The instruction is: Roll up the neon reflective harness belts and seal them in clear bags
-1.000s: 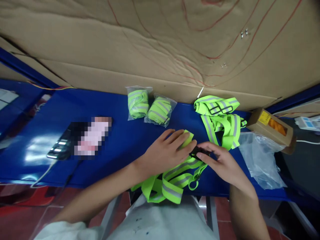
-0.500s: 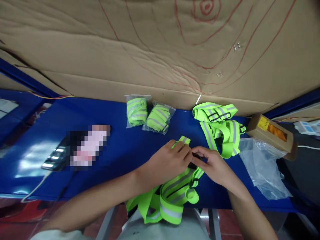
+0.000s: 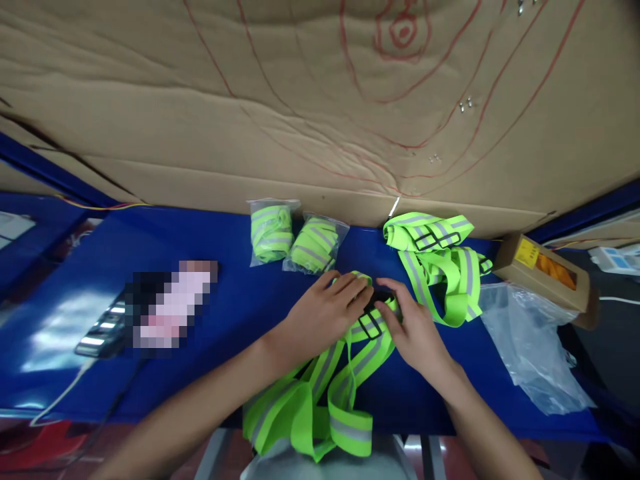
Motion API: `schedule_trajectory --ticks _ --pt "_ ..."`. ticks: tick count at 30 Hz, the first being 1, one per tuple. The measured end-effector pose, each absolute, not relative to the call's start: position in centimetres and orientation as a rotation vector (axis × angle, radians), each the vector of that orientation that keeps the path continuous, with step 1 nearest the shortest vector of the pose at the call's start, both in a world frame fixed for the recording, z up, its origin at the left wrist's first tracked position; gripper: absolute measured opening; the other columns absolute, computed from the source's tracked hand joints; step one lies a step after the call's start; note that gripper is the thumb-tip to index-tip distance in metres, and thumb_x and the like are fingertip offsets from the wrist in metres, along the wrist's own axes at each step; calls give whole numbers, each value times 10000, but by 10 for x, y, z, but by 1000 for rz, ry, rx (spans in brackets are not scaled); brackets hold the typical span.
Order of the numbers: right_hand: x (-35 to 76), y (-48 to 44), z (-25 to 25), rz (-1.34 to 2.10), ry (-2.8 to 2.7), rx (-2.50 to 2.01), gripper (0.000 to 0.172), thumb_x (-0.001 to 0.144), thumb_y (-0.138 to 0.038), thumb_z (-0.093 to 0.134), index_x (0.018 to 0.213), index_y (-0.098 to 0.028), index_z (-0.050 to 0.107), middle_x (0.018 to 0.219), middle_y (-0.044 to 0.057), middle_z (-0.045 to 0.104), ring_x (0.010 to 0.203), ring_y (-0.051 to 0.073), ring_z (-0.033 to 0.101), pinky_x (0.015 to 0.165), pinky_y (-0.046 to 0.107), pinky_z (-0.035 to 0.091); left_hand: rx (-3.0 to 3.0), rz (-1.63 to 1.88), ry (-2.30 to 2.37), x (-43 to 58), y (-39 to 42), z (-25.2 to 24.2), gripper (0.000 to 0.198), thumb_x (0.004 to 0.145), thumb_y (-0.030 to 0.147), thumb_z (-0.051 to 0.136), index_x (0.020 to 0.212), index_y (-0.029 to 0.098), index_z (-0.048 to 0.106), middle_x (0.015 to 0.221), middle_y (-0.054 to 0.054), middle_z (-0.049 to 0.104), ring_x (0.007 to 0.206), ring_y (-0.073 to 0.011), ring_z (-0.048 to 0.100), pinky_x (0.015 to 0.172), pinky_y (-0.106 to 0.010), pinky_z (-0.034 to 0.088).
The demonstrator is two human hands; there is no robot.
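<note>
A neon green strap vest with grey reflective bands lies over the near edge of the blue table and hangs down toward me. My left hand rests on its upper end, fingers curled over the folded strap. My right hand pinches the same end from the right, at a black buckle. The two hands almost touch. Another loose green vest lies just beyond my right hand.
Two bagged green vests lie at the back by a large cardboard sheet. A brown box and clear plastic bags sit at the right. A dark device with a cable lies at the left.
Both hands have moved a little farther onto the table with the strap end. More of the vest now lies spread on the table edge.
</note>
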State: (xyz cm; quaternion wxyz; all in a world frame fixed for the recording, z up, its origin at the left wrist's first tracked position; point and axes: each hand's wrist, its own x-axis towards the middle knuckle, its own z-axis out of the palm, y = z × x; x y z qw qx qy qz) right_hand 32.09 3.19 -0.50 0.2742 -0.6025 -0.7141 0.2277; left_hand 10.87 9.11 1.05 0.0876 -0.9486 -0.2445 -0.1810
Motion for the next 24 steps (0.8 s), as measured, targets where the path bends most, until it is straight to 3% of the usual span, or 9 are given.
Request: schedule_trajectory --ticks 4,9,12,15,19,21,24 --pt "316 26 -8 762 -1845 -1616 460 1071 -339 492 1513 -213 460 962 64 745 702 199 699 587 298 522 -2828 -452 -751 112 84 10 153 1023 200 612 1133 110 669 1062 -93 729 966 -236 711 782 -374 528" --pt "310 23 -9 820 -1829 -1599 441 1071 -342 454 1485 -191 482 757 -14 637 462 132 504 540 277 460 -2824 -367 -694 113 80 11 50 954 139 663 1004 134 664 1015 -74 712 949 -250 705 731 -383 528" --pt "310 25 -10 909 -1825 -1595 417 1065 -335 459 1453 -189 496 688 -37 596 442 131 496 507 261 420 -2847 -346 -671 114 81 8 80 928 142 686 1004 138 660 1023 -69 709 962 -249 706 717 -380 519" --pt "309 26 -11 891 -1841 -1573 381 1062 -317 458 1418 -194 515 787 12 690 508 148 565 552 268 463 -2885 -379 -699 114 85 2 110 915 188 703 1009 162 652 988 -44 704 908 -239 708 684 -380 496" --pt "310 27 -9 848 -1854 -1560 325 1059 -313 473 1352 -213 569 1144 81 767 593 138 613 676 288 522 -2886 -462 -746 109 92 -4 105 934 263 701 1000 195 656 961 -26 703 882 -237 706 686 -379 476" --pt "316 27 -6 853 -1830 -1606 316 1056 -340 490 1326 -229 612 1111 59 767 535 118 546 636 283 499 -2869 -463 -796 105 95 -7 105 976 292 674 995 189 665 957 -33 708 875 -233 705 705 -376 474" --pt "330 31 -2 829 -1711 -1683 341 1062 -407 496 1307 -236 661 950 34 742 505 120 475 567 284 454 -2922 -441 -846 99 97 -12 365 1002 494 673 1113 146 682 1044 -79 729 965 -257 717 809 -394 510"
